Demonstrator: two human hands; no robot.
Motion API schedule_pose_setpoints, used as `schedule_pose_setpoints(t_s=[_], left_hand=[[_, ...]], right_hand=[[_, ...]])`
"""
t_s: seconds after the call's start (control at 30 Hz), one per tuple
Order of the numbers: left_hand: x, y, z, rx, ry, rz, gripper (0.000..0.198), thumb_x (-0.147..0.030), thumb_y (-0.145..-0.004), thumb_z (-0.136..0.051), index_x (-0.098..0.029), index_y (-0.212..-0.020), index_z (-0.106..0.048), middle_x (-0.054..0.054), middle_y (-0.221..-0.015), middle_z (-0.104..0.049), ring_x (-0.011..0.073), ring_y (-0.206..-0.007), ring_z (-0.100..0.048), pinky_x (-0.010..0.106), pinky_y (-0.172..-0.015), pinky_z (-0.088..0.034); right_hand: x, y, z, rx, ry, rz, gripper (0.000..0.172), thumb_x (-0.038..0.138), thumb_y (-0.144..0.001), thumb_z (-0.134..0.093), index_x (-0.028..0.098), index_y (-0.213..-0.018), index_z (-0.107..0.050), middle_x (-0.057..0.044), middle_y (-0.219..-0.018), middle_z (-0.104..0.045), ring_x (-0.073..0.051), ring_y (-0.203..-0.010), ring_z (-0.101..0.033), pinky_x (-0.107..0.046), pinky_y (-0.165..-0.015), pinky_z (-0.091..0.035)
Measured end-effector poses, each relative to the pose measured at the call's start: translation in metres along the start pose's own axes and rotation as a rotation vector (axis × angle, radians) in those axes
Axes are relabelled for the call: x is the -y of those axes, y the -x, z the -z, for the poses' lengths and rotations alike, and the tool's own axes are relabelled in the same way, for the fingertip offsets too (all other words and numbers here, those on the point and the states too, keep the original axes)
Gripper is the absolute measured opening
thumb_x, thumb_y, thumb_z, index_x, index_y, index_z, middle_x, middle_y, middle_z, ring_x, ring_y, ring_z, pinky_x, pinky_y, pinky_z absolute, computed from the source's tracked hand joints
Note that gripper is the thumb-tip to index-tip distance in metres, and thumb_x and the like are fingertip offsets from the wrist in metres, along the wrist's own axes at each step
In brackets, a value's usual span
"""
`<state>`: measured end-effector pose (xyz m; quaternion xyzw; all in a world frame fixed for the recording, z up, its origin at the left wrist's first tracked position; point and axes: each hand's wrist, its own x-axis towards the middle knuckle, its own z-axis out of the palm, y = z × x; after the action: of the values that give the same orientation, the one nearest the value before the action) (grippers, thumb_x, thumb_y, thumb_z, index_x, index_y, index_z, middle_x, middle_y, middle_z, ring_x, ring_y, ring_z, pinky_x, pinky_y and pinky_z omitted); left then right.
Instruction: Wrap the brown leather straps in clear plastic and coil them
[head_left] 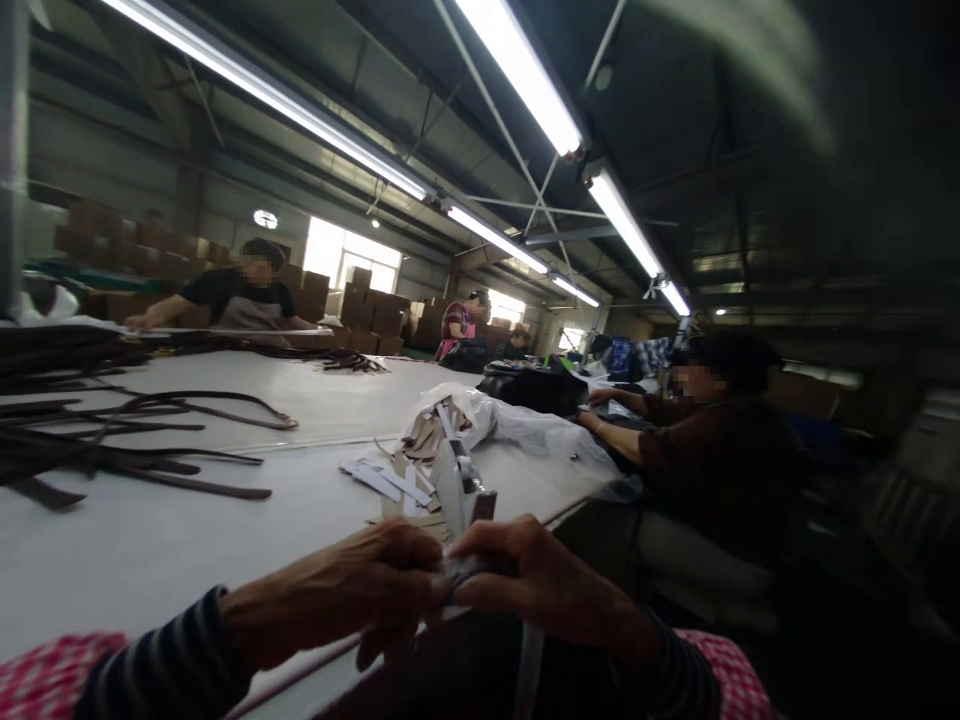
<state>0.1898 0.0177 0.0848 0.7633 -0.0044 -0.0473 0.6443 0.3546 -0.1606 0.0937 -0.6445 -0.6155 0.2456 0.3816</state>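
Dark piece (pixel 486 567) in curled right hand (pixel 544 578); left hand (pixel 367 572) beside.

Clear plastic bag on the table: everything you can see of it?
The plastic bag looks thin, translucent and whitish. It lies crumpled across the white table. Beige strips show at its left end, which appears open. The right end reaches the table edge, near a co-worker's forearm; contact is unclear.

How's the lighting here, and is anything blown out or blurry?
In the head view, the ceiling tube and back-wall window glare white; in the head view's lower right, deep shadow swallows detail; across the head view's top right, a blurred pale streak; at its bottom, left hand and right hand look dim.
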Motion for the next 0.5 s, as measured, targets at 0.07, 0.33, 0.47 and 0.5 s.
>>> schedule_pose_setpoints(t_s=[0.07,0.33,0.47,0.5], left_hand=[[0.010,-0.001,-0.002,-0.007,0.024,0.040,0.047,-0.060,-0.081,-0.073,-0.014,-0.078,-0.066,-0.002,-0.060,-0.054,0.0081,-0.048,-0.046,0.018,-0.045,-0.036],[0.020,0.005,0.017,-0.005,0.034,0.000,0.039,-0.051,-0.090,-0.067,-0.013,-0.093,-0.072,0.004,-0.067,-0.068,0.0101,-0.049,-0.053,0.020,-0.050,-0.038],[0.008,0.014,0.024,0.035,0.010,-0.036,0.032,-0.046,-0.093,-0.066,-0.015,-0.099,-0.074,0.012,-0.093,-0.078,0.0200,-0.080,-0.071,0.024,-0.066,-0.046],[0.008,0.015,0.025,0.033,0.007,-0.039,0.033,-0.047,-0.093,-0.066,-0.015,-0.098,-0.073,0.013,-0.096,-0.078,0.0212,-0.084,-0.071,0.025,-0.068,-0.047]], right_hand=[[-0.006,0.009,0.001,-0.077,0.095,-0.032,0.035,0.049,-0.086,-0.077,0.018,-0.102,-0.079,0.003,-0.073,-0.060,-0.012,-0.068,-0.051,-0.022,-0.061,-0.037],[-0.014,0.000,0.023,-0.172,-0.012,-0.034,0.035,0.048,-0.084,-0.077,0.013,-0.081,-0.078,0.000,-0.072,-0.063,-0.013,-0.070,-0.052,-0.024,-0.065,-0.038],[-0.012,-0.019,0.024,-0.138,-0.035,-0.020,0.037,0.048,-0.084,-0.078,0.012,-0.081,-0.077,-0.001,-0.071,-0.063,-0.013,-0.068,-0.051,-0.024,-0.064,-0.037],[-0.011,-0.023,0.023,-0.128,-0.032,-0.017,0.037,0.048,-0.084,-0.078,0.012,-0.081,-0.077,-0.001,-0.071,-0.063,-0.013,-0.068,-0.051,-0.024,-0.063,-0.037]])
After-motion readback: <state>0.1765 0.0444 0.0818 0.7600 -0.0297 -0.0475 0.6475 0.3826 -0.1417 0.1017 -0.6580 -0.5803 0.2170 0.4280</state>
